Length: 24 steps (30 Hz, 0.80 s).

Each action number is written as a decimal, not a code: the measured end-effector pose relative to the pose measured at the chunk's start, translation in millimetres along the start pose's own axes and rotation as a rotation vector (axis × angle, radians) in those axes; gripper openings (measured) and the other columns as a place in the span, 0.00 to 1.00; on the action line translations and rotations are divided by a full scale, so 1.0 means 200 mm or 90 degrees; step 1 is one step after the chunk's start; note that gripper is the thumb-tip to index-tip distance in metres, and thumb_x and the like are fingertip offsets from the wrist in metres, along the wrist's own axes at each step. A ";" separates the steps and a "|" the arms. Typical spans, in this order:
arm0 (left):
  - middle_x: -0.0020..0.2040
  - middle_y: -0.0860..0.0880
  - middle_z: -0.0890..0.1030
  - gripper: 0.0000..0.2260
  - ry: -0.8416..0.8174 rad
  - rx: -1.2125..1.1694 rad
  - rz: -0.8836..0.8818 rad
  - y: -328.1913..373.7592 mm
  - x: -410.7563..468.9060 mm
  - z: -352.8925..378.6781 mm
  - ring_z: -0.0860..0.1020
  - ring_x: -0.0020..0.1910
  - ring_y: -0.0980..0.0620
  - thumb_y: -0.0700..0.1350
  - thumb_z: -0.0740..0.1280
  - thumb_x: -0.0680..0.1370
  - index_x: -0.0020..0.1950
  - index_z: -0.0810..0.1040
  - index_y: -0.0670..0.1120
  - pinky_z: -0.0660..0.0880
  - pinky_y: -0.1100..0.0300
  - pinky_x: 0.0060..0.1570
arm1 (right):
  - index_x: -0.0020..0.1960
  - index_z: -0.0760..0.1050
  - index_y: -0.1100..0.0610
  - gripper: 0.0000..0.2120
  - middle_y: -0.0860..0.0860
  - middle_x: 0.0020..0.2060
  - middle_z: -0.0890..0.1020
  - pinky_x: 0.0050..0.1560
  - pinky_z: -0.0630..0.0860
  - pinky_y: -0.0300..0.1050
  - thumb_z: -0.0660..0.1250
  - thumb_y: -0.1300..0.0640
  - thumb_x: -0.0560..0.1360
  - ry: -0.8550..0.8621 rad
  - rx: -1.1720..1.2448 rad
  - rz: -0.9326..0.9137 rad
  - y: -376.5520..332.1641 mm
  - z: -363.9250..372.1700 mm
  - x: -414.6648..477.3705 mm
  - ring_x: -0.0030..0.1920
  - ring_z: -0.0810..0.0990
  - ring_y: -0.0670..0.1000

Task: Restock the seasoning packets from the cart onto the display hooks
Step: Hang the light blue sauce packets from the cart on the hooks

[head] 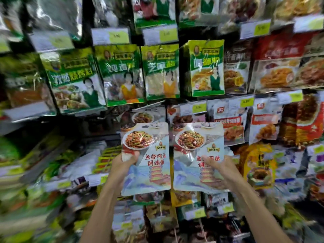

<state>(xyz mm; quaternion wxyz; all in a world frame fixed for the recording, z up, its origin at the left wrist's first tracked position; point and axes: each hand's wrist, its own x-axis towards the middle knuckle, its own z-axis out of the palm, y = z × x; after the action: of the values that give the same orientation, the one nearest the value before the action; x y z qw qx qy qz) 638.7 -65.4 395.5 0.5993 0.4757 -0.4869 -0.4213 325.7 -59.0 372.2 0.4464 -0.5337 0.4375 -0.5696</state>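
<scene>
I hold two matching seasoning packets upright, side by side, in front of the display wall. Each is pale blue with a plate of shredded meat pictured at the top and red lettering. My left hand (125, 161) grips the left packet (146, 158) at its left edge, thumb on the front. My right hand (218, 166) grips the right packet (196, 155) near its middle right, thumb across the lettering. Similar packets (145, 116) hang on the hooks just behind and above them. The cart is out of view.
Green seasoning packets (122, 72) hang in the row above, with price tags (110, 35) over them. Red and white packets (231, 121) hang to the right. Stacked packets fill blurred shelves at the lower left (52, 172). More hanging packets (161, 214) are below my hands.
</scene>
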 end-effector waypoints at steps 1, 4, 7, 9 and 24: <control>0.41 0.50 0.86 0.04 0.008 -0.008 -0.004 0.00 0.03 -0.01 0.83 0.42 0.52 0.44 0.71 0.73 0.46 0.81 0.45 0.78 0.60 0.39 | 0.42 0.80 0.55 0.12 0.50 0.36 0.85 0.37 0.77 0.39 0.76 0.49 0.63 0.005 -0.002 0.005 0.00 0.01 0.01 0.37 0.83 0.48; 0.44 0.48 0.85 0.06 0.013 -0.030 -0.015 0.01 0.15 -0.01 0.82 0.46 0.49 0.45 0.72 0.70 0.45 0.82 0.45 0.79 0.54 0.47 | 0.47 0.80 0.60 0.16 0.54 0.40 0.85 0.42 0.78 0.45 0.75 0.51 0.64 0.004 -0.001 0.022 0.02 0.01 0.06 0.41 0.84 0.51; 0.44 0.46 0.85 0.07 0.012 -0.035 -0.040 0.00 0.26 0.04 0.81 0.46 0.47 0.46 0.73 0.71 0.46 0.81 0.44 0.77 0.52 0.47 | 0.48 0.79 0.60 0.15 0.54 0.40 0.85 0.44 0.77 0.48 0.74 0.53 0.65 -0.001 0.020 0.027 0.02 -0.01 0.10 0.42 0.83 0.53; 0.44 0.47 0.84 0.07 0.016 -0.021 -0.050 0.00 0.32 0.08 0.81 0.45 0.49 0.46 0.72 0.72 0.46 0.80 0.43 0.76 0.56 0.42 | 0.49 0.80 0.59 0.14 0.53 0.41 0.85 0.45 0.77 0.48 0.74 0.55 0.65 0.001 0.032 0.028 0.01 -0.02 0.11 0.44 0.83 0.53; 0.40 0.44 0.82 0.10 0.025 -0.025 -0.045 -0.05 0.49 0.15 0.80 0.45 0.45 0.43 0.70 0.75 0.35 0.76 0.40 0.76 0.51 0.51 | 0.48 0.79 0.61 0.18 0.55 0.42 0.85 0.45 0.78 0.47 0.75 0.51 0.63 -0.053 0.031 0.013 0.01 0.00 0.19 0.44 0.84 0.53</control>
<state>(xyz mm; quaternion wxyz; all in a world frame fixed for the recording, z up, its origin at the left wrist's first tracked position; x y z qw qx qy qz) 624.7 -166.7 406.8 0.6031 0.4885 -0.4496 -0.4422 325.1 -96.1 378.7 0.4829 -0.5412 0.4099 -0.5531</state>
